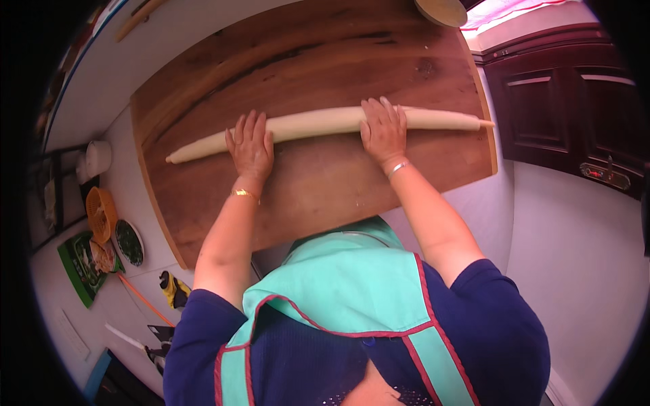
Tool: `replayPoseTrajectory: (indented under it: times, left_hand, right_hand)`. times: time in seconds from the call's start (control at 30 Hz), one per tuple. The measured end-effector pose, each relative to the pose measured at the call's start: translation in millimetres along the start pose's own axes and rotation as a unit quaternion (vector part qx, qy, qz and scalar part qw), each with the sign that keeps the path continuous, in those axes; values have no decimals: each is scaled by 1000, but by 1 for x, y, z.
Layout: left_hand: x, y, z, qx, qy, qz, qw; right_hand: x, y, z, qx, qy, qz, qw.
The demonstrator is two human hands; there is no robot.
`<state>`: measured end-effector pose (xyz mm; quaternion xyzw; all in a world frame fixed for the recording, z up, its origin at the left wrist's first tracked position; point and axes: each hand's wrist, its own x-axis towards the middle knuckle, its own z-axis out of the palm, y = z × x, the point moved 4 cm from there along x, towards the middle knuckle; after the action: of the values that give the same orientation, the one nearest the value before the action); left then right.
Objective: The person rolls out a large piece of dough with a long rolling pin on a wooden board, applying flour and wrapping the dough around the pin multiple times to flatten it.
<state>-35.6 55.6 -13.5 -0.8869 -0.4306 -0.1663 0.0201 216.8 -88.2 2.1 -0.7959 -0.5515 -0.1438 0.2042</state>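
A long pale roll of dough (315, 124) lies across the brown wooden board (325, 193). It is wrapped around a thin rolling pin (487, 124), whose tip pokes out at the right end. My left hand (252, 145) rests on the roll left of its middle, fingers stretched out over the top. Right of the middle, my right hand (384, 132) lies across the roll in the same way, with its fingers extended. Both palms touch the dough, and neither hand wraps around it. What lies under the palms is hidden.
A round wooden piece (442, 11) sits at the board's far right corner. On the right is a dark red door (562, 108) with a metal handle. At left stand an orange basket (101, 215), a bowl of greens (129, 242) and a green bag (81, 267).
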Motion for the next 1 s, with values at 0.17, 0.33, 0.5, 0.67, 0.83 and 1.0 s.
replayPoseTrajectory:
  times: [0.17,0.33,0.5,0.67,0.83,1.0]
  left_hand:
    - [93,-13,7,-8,17,2,1000]
    - [99,-51,3,-20,107,-15,994]
    - [143,-78,34,59,57,-41,996]
    - [210,-101,35,-39,119,-55,991]
    - [180,-83,46,3,136,11,991]
    - [223,-106,59,36,55,19,998]
  right_hand:
    - [89,16,28,-18,-114,20,993]
    - [86,45,23,-29,60,45,997]
    - [138,70,50,-4,1,54,999]
    - [205,69,72,-24,30,54,998]
    - [171,64,66,-32,87,35,995]
    - [219,72,93,-95,-107,69,987]
